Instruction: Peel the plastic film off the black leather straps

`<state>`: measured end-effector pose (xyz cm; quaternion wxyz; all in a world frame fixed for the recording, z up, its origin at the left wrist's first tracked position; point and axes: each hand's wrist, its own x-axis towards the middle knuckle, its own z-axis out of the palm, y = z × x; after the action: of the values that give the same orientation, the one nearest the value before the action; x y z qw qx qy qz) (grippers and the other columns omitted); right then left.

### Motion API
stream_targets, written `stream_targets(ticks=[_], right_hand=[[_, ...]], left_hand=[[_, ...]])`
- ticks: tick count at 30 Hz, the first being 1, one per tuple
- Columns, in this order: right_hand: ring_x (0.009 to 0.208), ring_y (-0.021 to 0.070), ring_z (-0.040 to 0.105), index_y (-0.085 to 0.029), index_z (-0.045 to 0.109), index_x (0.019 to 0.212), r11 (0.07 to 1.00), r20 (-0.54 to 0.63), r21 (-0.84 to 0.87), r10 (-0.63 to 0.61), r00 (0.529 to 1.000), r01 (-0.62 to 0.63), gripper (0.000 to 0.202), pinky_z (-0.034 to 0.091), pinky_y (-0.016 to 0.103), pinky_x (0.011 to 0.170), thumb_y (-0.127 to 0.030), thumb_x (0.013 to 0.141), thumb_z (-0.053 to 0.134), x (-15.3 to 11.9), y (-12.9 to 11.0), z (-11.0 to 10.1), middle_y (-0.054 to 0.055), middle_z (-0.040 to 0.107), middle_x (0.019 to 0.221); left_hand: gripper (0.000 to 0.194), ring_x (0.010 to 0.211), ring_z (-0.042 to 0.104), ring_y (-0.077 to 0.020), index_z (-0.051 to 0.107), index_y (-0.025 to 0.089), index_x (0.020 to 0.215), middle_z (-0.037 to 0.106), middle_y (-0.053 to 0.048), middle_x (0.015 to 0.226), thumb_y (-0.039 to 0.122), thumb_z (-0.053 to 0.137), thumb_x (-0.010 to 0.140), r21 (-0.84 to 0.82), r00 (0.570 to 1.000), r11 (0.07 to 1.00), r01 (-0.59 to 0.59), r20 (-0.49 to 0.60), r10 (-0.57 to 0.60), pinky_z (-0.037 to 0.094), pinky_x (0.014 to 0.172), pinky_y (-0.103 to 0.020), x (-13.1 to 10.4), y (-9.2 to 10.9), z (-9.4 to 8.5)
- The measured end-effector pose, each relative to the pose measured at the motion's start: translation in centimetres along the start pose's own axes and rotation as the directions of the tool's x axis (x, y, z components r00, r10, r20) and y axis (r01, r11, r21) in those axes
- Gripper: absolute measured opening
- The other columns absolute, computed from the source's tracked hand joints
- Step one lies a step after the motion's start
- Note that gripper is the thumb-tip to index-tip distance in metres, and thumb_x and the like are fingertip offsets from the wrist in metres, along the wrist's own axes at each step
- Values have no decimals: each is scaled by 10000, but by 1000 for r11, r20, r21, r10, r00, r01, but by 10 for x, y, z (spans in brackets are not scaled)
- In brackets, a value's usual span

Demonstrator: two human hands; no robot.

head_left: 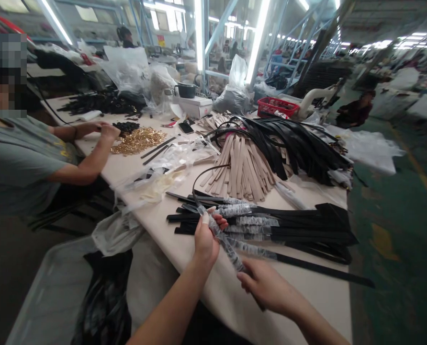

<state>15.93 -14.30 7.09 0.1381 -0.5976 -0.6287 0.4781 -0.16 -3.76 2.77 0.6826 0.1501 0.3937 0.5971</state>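
A dark strap point(231, 253), its middle wrapped in crinkled clear plastic, lies slantwise between my hands. My left hand point(208, 235) is closed around its upper wrapped part, the thumb on top. Lower down, my right hand point(262, 283) grips the strap near the lower end of the wrap. The strap's thin upper end curves up toward a fan of beige strips point(240, 167). Just beyond my hands, several black straps point(307, 220) with plastic-wrapped middles lie side by side on the table point(152, 215).
Black straps point(292, 143) are heaped behind the beige strips. A person point(19, 163) at the left handles small pieces beside gold hardware point(138, 140). A red basket point(278, 107) stands at the back. Below the table's left edge is a bin point(37, 292) with black material.
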Motion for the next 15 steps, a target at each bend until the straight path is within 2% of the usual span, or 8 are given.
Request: stream_targets(ticks=[2,4,5,7,9,11,12,15], right_hand=[[618,151,597,-195,563,739,995,-22,74,72,997,-70,356,418,247,588,-414,979,419,-19,21,7,3,617,632],[525,133,561,-203,537,789,973,-45,181,151,987,-141,362,397,234,510,-450,992,365,-30,36,2,-28,563,603],[477,128,543,-211,535,859,954,-24,242,187,982,-176,343,382,230,463,-472,990,355,-34,40,-3,-41,554,615],[391,123,488,-229,520,969,919,40,320,232,972,-232,324,344,233,394,-488,991,327,-39,42,-14,-59,545,616],[458,142,528,-232,551,940,953,1,251,175,985,-170,300,395,256,466,-472,983,375,-42,35,-25,-37,581,634],[607,179,586,-230,593,822,995,-90,81,69,994,-62,302,425,291,604,-442,969,438,-47,22,-39,12,649,697],[669,197,601,-232,609,778,1000,-125,4,29,992,-29,317,419,304,652,-432,966,451,-52,16,-48,30,676,734],[669,209,600,-261,659,761,989,-156,-134,38,987,-60,357,391,314,649,-452,971,440,-77,8,-80,38,697,740]], left_hand=[[381,932,664,-208,509,175,1231,642,-111,1070,404,530,927,150,999,988,-38,-28,43,530,884,-409,-5,-3,-3],[448,1159,588,-247,433,212,1325,551,-147,1300,348,558,917,409,956,884,-227,-79,282,467,1003,-451,-17,-5,-8],[501,1249,527,-257,397,236,1364,493,-146,1382,314,581,905,547,901,759,-354,-18,434,428,1052,-462,-25,-5,-10],[571,1348,434,-271,387,270,1397,448,-129,1445,268,622,876,669,765,417,-616,382,518,342,1127,-487,-43,-5,-8],[496,1370,415,-285,479,275,1349,517,-110,1398,231,613,874,524,555,193,-830,812,180,265,1172,-514,-58,-5,1],[354,1336,457,-288,588,266,1229,620,-101,1257,171,539,891,376,349,143,-915,919,-184,218,1187,-529,-63,-4,17],[318,1297,491,-288,622,261,1160,653,-101,1171,140,494,895,354,311,122,-927,910,-274,207,1187,-531,-61,-2,25],[280,1080,584,-278,648,250,995,652,-92,960,110,432,888,363,330,47,-930,888,-321,250,1151,-518,-41,10,43]])
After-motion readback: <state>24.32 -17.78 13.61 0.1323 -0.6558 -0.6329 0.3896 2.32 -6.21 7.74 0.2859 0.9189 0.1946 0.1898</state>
